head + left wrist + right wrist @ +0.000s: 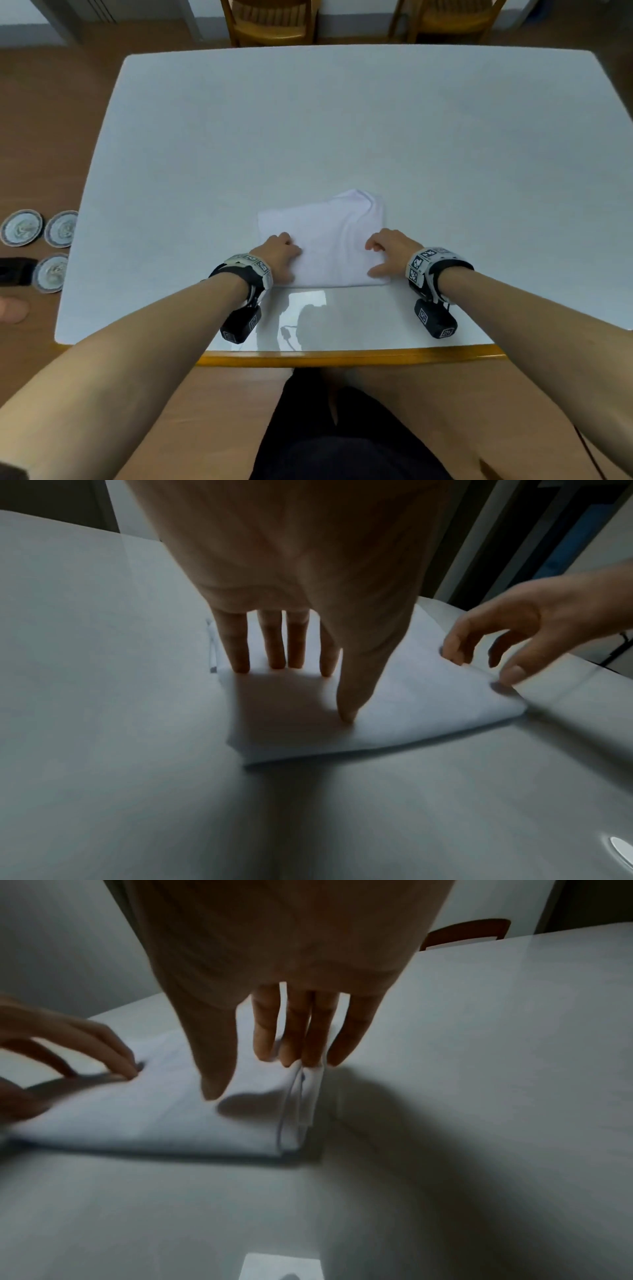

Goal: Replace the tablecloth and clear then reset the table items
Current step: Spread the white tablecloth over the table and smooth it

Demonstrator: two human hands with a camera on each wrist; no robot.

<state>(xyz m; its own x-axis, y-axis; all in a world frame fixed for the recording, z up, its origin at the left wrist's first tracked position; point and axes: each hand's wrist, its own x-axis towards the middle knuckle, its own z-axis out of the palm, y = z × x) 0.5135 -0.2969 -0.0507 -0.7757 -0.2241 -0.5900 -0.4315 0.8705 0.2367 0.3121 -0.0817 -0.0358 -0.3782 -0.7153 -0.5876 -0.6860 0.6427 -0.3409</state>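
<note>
A folded white cloth [325, 240] lies on the glossy white table [308, 120], near the front edge. My left hand [291, 253] rests on its left part; in the left wrist view its straight fingers [277, 647] and thumb tip press down on the cloth [394, 723]. My right hand [375, 258] is on the cloth's right side. In the right wrist view its fingertips [294, 1058] touch the cloth's layered right edge [301, 1096], while the thumb hovers apart just above the fabric. Neither hand grips anything.
Three patterned plates [21, 228] [61, 229] [51, 273] lie on the wooden floor left of the table, next to a black object [15, 270]. Two wooden chairs [270, 20] [445, 17] stand behind the far edge. The table's wooden rim [342, 358] is in front of me.
</note>
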